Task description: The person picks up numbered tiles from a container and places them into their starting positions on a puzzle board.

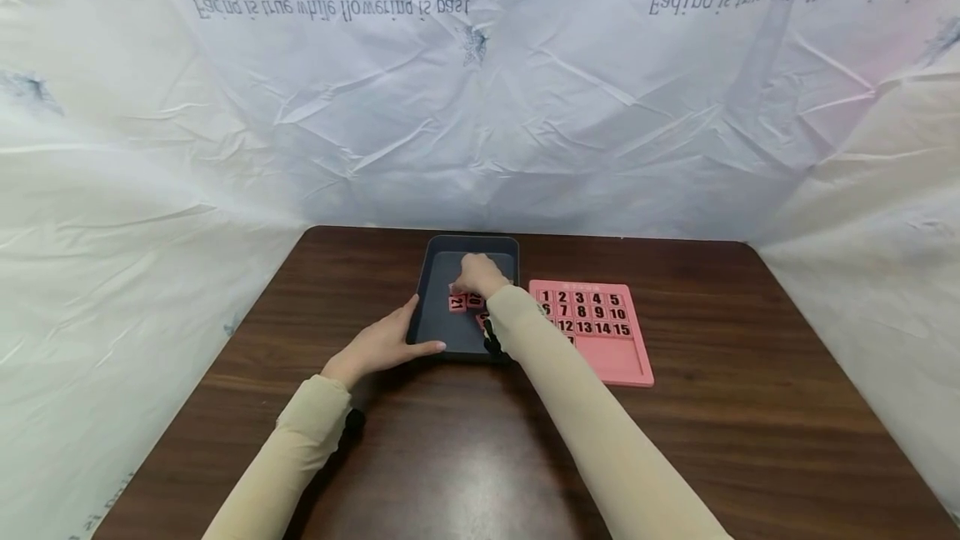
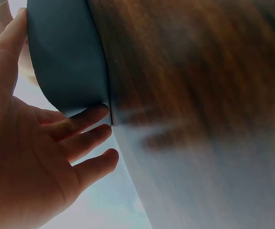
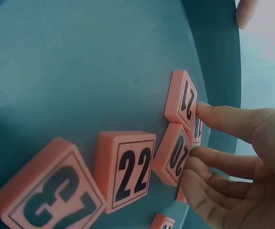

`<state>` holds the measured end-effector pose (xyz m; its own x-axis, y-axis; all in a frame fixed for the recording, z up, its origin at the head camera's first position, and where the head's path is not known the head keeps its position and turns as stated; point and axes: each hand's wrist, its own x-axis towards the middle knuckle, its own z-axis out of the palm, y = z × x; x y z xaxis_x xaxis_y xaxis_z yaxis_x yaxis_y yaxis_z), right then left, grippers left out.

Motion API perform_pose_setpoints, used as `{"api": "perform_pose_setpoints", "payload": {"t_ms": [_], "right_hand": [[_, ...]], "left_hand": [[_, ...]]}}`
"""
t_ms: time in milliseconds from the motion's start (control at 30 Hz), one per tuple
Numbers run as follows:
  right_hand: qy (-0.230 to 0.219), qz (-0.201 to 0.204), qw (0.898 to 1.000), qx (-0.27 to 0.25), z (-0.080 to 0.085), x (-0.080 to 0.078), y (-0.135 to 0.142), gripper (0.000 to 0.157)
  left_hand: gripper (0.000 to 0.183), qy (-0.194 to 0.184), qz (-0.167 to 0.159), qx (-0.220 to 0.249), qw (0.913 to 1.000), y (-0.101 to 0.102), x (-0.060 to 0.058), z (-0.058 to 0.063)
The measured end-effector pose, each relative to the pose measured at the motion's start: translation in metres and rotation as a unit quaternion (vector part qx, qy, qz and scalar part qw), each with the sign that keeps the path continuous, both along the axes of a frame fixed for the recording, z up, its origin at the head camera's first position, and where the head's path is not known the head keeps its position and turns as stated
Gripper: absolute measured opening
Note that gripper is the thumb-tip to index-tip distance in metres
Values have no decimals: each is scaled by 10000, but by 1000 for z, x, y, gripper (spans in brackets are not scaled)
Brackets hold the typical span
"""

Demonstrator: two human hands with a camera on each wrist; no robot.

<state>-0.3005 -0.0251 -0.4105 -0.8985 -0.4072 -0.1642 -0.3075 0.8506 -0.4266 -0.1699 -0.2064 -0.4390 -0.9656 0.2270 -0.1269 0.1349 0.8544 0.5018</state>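
Note:
My left hand (image 1: 386, 342) rests against the near left corner of a dark grey tray (image 1: 427, 340), thumb along the near wall and fingers spread along the left side. In the left wrist view its fingertips touch the tray's outer wall. My right hand (image 1: 480, 273) reaches into the tray. Its thumb and forefinger pinch a pink number tile marked 18 (image 3: 198, 130), partly hidden behind tiles 21 (image 3: 181, 100) and 20 (image 3: 173, 155). Tile 22 (image 3: 127, 169) and tile 23 (image 3: 51, 193) lie nearer the right wrist camera.
Right of the tray lies a pink number board (image 1: 615, 365) with rows of numbered tiles and a bare pink stretch at its lower part. My right sleeve (image 1: 555, 365) covers its left edge. Both lie on a dark wooden table (image 1: 750, 407), with white sheeting (image 1: 480, 132) behind.

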Motion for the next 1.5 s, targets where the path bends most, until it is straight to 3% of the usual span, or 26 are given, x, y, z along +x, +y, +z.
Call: {"api": "perform_pose_setpoints", "payload": {"t_ms": [133,400,800,967,1167,1500], "right_hand": [[1,1,10000,-20,2,1,-1,26],[-178,403,9989,-161,1,4,-3,14],[-61,701,9953,-669,5,5,6,25],[49,745,9921,-1013,13,1,21,27],[-56,501,9853,-1635,24,-6,47,27],[-153,358,9692,-2432,37,-15,103,29]], "left_hand": [[119,6,43,-54,10000,0,0,1],[115,-9,100,-93,9999,2,1,2],[117,24,71,-92,9999,3,2,2],[118,23,90,-89,9999,4,2,1],[120,-9,139,-47,9999,3,4,1],[122,-10,157,-56,9999,4,5,-1]]}}
